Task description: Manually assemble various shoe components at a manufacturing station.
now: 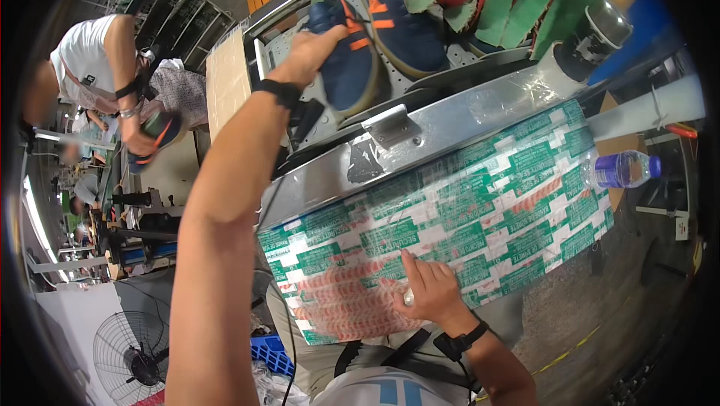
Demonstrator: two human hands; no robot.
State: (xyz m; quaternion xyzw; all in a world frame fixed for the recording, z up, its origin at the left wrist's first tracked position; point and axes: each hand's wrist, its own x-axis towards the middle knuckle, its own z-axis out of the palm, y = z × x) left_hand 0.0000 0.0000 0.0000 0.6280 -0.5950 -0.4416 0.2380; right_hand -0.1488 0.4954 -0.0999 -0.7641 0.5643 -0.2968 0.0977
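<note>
At the top middle, my left hand (309, 57) is closed on the upper of a navy shoe (346, 76) with orange stripes. A second navy shoe (409, 35) with orange marks stands just to the right of it. Both rest on a perforated grey surface (315, 117) behind a metal rail. Lower down, my right hand (435, 293) hovers over or rests on a board (517, 226) covered in green, white and red printed tape. Its index finger points forward and the other fingers curl round a small pale thing (409, 297), too small to name.
Torn green and red cloth strips (517, 1) hang over the conveyor's far right. A metal rail (465, 117) runs between shoes and board. A bottle with a purple cap (626, 169) lies right. A co-worker (112, 68) handles another shoe at left; a fan (142, 361) stands lower left.
</note>
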